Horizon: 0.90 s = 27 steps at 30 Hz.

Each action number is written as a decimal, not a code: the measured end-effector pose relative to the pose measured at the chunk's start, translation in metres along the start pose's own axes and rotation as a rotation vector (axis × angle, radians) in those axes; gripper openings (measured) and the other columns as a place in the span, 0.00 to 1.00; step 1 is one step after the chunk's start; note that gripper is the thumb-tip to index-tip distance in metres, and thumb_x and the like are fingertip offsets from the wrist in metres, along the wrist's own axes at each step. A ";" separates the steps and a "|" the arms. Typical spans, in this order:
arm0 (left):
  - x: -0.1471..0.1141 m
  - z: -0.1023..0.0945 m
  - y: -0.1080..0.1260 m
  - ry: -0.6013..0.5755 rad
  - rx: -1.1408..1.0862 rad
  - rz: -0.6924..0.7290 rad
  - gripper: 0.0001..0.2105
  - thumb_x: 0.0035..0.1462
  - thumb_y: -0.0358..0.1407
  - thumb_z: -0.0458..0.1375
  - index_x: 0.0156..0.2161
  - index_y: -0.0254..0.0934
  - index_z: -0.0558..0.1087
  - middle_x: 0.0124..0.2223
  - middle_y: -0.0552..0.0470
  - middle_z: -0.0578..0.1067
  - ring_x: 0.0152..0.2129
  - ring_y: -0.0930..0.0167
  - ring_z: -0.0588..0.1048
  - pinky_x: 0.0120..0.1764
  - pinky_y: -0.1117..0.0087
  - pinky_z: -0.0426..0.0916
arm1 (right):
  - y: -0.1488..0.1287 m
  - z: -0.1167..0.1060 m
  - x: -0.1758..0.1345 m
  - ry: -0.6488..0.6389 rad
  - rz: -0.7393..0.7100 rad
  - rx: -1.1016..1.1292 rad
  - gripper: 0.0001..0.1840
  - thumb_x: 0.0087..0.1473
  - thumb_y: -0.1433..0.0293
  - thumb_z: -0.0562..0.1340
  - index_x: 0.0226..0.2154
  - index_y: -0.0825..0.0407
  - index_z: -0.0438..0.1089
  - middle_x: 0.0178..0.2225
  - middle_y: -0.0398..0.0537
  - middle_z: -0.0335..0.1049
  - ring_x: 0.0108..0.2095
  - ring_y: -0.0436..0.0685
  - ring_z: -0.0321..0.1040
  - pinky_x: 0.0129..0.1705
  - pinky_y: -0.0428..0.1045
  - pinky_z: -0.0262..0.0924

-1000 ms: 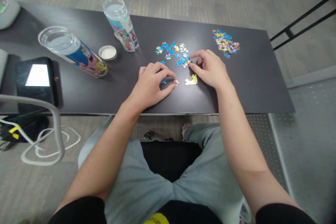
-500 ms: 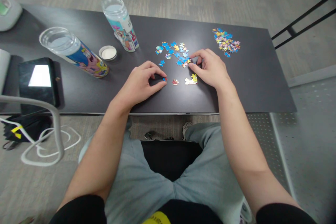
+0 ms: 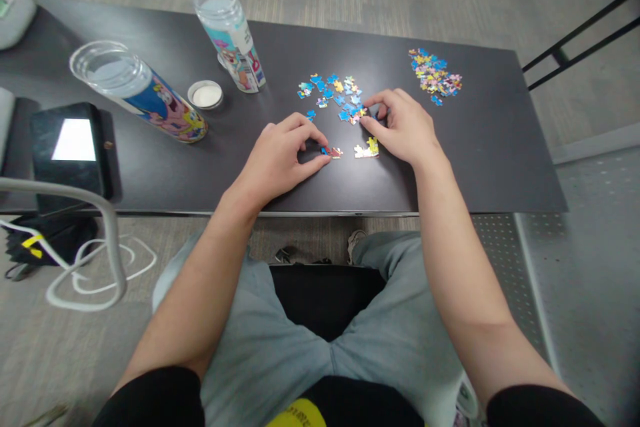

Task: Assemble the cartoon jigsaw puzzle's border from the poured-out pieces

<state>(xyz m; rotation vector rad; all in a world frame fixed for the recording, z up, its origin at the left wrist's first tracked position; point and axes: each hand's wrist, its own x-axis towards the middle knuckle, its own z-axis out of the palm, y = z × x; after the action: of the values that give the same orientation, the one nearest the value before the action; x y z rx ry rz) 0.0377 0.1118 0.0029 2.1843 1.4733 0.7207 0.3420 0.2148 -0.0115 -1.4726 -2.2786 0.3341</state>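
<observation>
My left hand (image 3: 287,153) pinches a small blue-and-red puzzle piece (image 3: 325,151) between thumb and fingertips, low over the dark table. Directly to its right lies a red puzzle piece (image 3: 337,153), and the two appear to touch. Farther right is a joined yellow-and-white section of puzzle (image 3: 367,149). My right hand (image 3: 403,123) rests at the right edge of a loose group of mostly blue puzzle pieces (image 3: 345,113). Its thumb and index finger are apart, with the nearest pieces at their tips; no grip on one shows.
A second heap of puzzle pieces (image 3: 434,75) lies at the table's back right. Two clear jars with cartoon labels, a larger one (image 3: 145,97) and a smaller one (image 3: 235,47), stand left near a round lid (image 3: 205,95). A black tablet (image 3: 70,153) lies far left, beside a white cable (image 3: 113,247).
My left hand has moved right with its piece, up to the red piece. My right hand has hardly moved. The view has shifted slightly.
</observation>
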 end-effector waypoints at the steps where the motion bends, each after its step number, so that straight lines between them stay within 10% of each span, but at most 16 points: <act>1: 0.000 0.000 0.000 -0.001 0.002 -0.001 0.07 0.76 0.37 0.74 0.55 0.44 0.90 0.60 0.46 0.86 0.46 0.60 0.83 0.60 0.53 0.75 | 0.000 0.000 0.000 0.003 -0.003 0.000 0.17 0.77 0.52 0.72 0.61 0.38 0.85 0.51 0.56 0.86 0.55 0.77 0.83 0.57 0.71 0.81; 27: 0.000 -0.002 0.004 -0.001 0.013 0.018 0.07 0.77 0.37 0.72 0.55 0.42 0.90 0.62 0.44 0.85 0.46 0.60 0.84 0.59 0.53 0.75 | 0.002 0.001 -0.003 0.020 -0.015 0.036 0.20 0.75 0.60 0.70 0.65 0.38 0.86 0.51 0.52 0.85 0.49 0.70 0.81 0.54 0.66 0.80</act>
<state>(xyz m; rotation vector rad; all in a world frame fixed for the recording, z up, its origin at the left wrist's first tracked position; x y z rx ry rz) 0.0389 0.1106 0.0068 2.2098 1.4638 0.7181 0.3441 0.2132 -0.0140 -1.4349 -2.2548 0.3522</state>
